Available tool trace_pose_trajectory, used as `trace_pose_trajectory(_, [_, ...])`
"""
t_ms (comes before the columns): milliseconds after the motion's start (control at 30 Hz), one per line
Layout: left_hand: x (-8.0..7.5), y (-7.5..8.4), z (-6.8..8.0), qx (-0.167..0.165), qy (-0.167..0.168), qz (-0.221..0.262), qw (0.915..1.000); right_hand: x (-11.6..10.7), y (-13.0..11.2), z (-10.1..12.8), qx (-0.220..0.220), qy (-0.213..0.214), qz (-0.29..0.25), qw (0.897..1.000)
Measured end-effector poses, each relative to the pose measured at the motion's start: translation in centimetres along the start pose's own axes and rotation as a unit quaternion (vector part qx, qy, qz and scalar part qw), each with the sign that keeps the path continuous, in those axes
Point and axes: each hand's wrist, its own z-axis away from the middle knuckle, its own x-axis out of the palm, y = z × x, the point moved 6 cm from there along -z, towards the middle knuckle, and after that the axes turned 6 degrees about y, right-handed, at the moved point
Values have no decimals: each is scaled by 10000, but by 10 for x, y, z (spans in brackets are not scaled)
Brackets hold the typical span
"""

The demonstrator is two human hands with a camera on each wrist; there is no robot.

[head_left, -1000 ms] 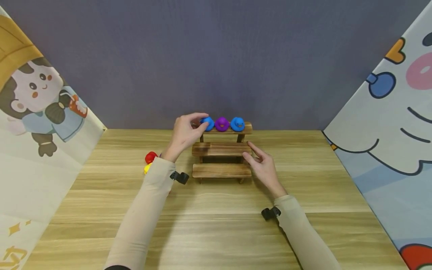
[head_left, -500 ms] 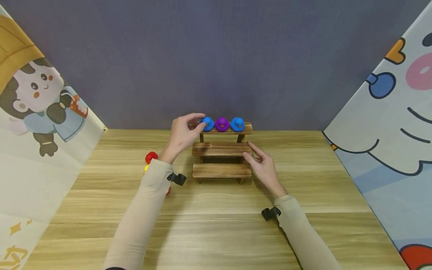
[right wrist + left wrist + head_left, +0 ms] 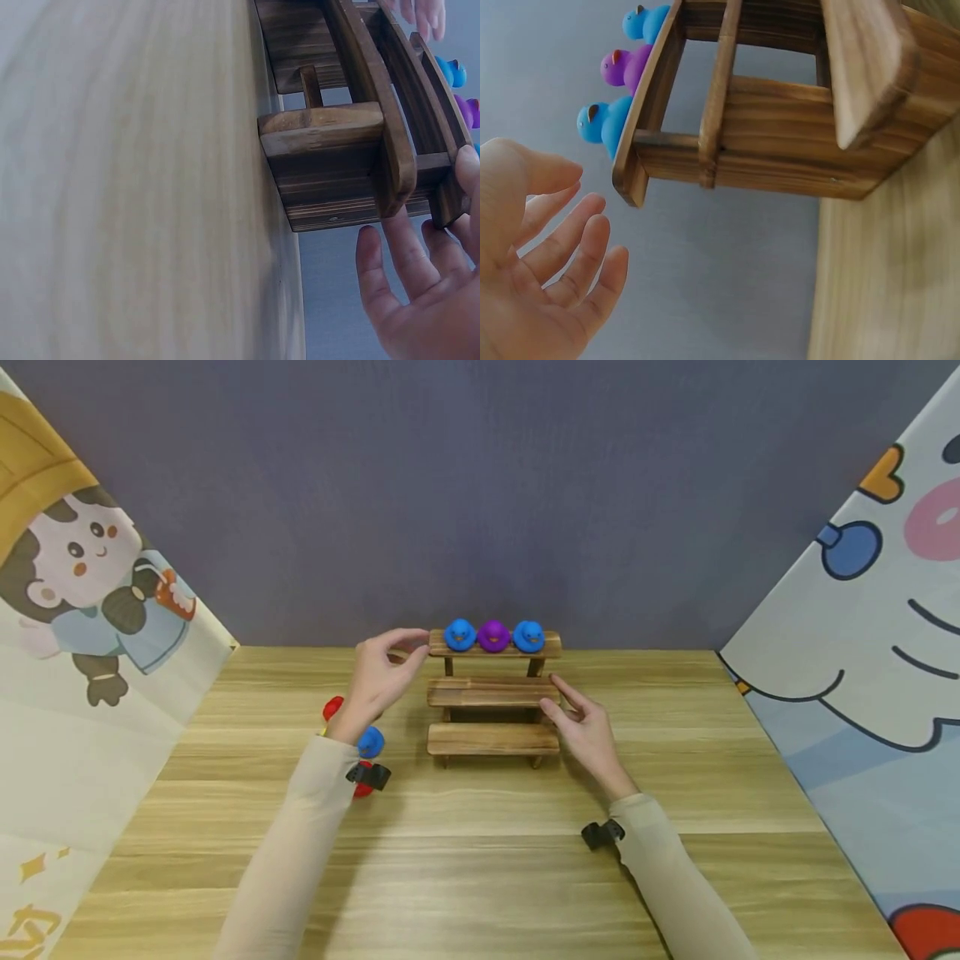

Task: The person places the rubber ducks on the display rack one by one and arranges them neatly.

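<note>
A three-tier wooden stand (image 3: 492, 692) stands on the table. On its top tier sit a blue rubber duck (image 3: 460, 635), a purple rubber duck (image 3: 493, 636) and another blue rubber duck (image 3: 528, 636), side by side. My left hand (image 3: 386, 672) is just left of the top tier, fingers loosely bent, holding nothing; in the left wrist view a gap separates its fingertips from the nearest blue duck (image 3: 604, 124). With thumb and fingers, my right hand (image 3: 588, 735) holds the stand's right end at the middle tier; several of its fingers (image 3: 409, 255) lie along the side.
Left of the stand on the table lie a blue duck (image 3: 371, 742), a red duck (image 3: 363, 781) partly behind the left wrist camera, and a red toy (image 3: 333, 707) partly hidden by the left arm. A grey wall (image 3: 480, 502) rises behind the stand.
My left hand has let go of the left blue duck on the top tier and drawn back left and slightly down. The right hand has kept its place.
</note>
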Motion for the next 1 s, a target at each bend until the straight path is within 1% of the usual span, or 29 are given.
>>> trace_pose_trajectory(367, [-11,-21,17,-216,-69,-213,9995,-1,0,0,-16,40,0,10000])
trace_pose_trajectory(567, [-18,-34,26,-290,-35,-502,9983,-1,0,0,-87,44,5,10000])
trace_pose_trajectory(700, [-23,-41,33,-341,-116,-574,9977,-1,0,-1,-79,64,5,9999])
trace_pose_trajectory(900, [-33,-54,46,-647,-235,-601,9958,-1,-2,-1,-108,29,-63,9999])
trace_pose_trajectory(1000, [-38,-60,52,-674,-278,-687,9950,-1,-1,-1,-80,21,-77,9999])
